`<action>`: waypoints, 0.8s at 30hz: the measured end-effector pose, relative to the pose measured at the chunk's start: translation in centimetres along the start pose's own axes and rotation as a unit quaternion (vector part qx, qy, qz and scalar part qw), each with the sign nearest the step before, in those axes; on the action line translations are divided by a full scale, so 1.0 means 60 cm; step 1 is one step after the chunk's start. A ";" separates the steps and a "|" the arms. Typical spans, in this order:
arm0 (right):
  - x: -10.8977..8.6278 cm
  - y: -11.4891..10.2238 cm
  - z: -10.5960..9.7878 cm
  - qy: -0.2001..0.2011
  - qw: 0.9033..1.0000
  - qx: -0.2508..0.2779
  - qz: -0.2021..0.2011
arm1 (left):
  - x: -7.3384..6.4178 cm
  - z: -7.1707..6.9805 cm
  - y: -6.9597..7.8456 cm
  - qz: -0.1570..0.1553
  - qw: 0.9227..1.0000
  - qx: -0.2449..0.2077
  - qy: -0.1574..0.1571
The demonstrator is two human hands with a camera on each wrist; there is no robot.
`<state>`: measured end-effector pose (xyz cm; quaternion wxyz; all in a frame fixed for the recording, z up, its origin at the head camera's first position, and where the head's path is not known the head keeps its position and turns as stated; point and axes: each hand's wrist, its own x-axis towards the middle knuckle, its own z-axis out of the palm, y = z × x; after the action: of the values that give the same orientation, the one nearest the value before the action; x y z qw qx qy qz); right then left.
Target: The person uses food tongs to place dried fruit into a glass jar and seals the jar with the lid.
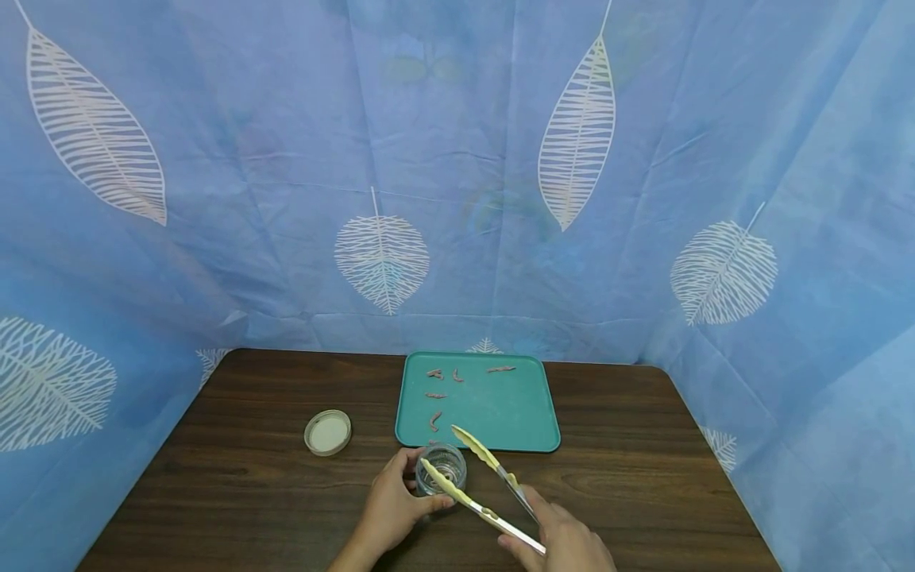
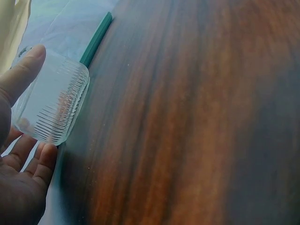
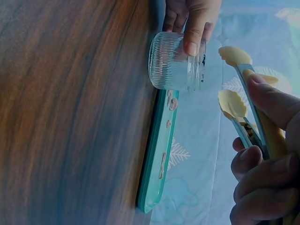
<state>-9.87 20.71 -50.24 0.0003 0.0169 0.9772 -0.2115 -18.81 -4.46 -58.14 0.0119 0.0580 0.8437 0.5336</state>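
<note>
My left hand grips a clear ribbed jar that stands uncovered on the table. Its thumb lies along the near side of the jar, near the rim, and the fingers reach round the far side. With my right hand I hold metal tongs with pale yellow scalloped tips. The tongs are spread apart; in the head view one tip overlaps the jar's mouth and the other points toward the tray, with nothing between them. Several small pinkish-brown, worm-like pieces lie on the teal tray just behind the jar.
A round lid with a pale centre lies left of the tray on the dark wooden table. Behind and beside the table hangs a blue cloth printed with white leaves.
</note>
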 end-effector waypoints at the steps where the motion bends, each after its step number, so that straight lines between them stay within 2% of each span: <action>1: 0.001 -0.001 0.000 0.000 1.000 -0.001 0.004 | 0.000 0.000 0.000 -0.001 1.000 0.000 0.000; 6: 0.008 -0.001 -0.001 -0.002 1.000 0.006 0.015 | 0.000 -0.001 0.001 -0.006 1.000 0.002 -0.006; 14: 0.016 0.003 0.005 0.010 1.000 0.002 0.006 | 0.002 -0.003 0.001 -0.011 1.000 0.009 -0.010; 24: 0.033 -0.008 0.002 0.034 0.999 0.027 0.022 | 0.001 -0.002 -0.001 -0.003 1.000 -0.002 -0.009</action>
<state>-11.87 20.28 -50.18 -0.0287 0.0454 0.9700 -0.2371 -18.87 -4.59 -58.11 0.0209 0.0606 0.8427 0.5345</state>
